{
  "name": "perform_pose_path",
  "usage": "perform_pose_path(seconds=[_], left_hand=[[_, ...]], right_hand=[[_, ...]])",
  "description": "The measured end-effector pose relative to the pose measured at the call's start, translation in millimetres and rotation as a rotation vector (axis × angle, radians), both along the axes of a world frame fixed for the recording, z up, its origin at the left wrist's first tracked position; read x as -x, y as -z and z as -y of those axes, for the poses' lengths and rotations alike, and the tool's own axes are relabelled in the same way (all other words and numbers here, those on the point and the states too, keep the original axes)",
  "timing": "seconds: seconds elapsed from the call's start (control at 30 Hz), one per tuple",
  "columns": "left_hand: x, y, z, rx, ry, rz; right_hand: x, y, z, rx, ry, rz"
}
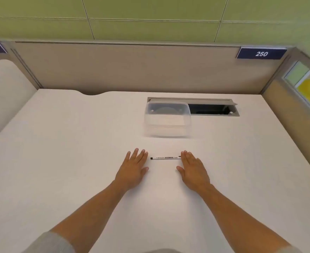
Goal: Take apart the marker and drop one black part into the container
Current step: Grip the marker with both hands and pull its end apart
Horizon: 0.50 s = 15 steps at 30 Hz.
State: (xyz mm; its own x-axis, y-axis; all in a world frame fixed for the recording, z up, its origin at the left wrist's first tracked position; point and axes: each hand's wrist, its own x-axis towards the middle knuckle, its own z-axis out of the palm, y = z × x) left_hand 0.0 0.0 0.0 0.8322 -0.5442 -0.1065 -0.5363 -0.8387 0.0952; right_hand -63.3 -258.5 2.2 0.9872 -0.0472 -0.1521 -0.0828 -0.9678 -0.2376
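Observation:
A slim white marker (166, 158) with black ends lies flat on the white desk, left to right, whole. My left hand (134, 168) rests palm down just left of it, fingers spread, not touching it. My right hand (193, 170) lies palm down at the marker's right end, and its fingertips hide the black tip there. A clear plastic container (167, 121) stands open farther back on the desk, beyond the marker, with nothing visible inside.
A grey cable hatch (214, 108) with an open lid is set into the desk right behind the container. Beige partition walls (132, 68) close the back and both sides. A blue sign reading 250 (261, 53) hangs at the back right.

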Motion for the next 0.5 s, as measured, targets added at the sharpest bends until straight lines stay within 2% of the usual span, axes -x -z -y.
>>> perform_pose_path(seconds=[0.13, 0.5], left_hand=[[3, 4, 12, 0.011, 0.034, -0.014], [6, 6, 30, 0.188, -0.064, -0.007]], right_hand=[[-3, 3, -4, 0.03, -0.03, -0.018], [4, 8, -7, -0.012, 0.013, 0.144]])
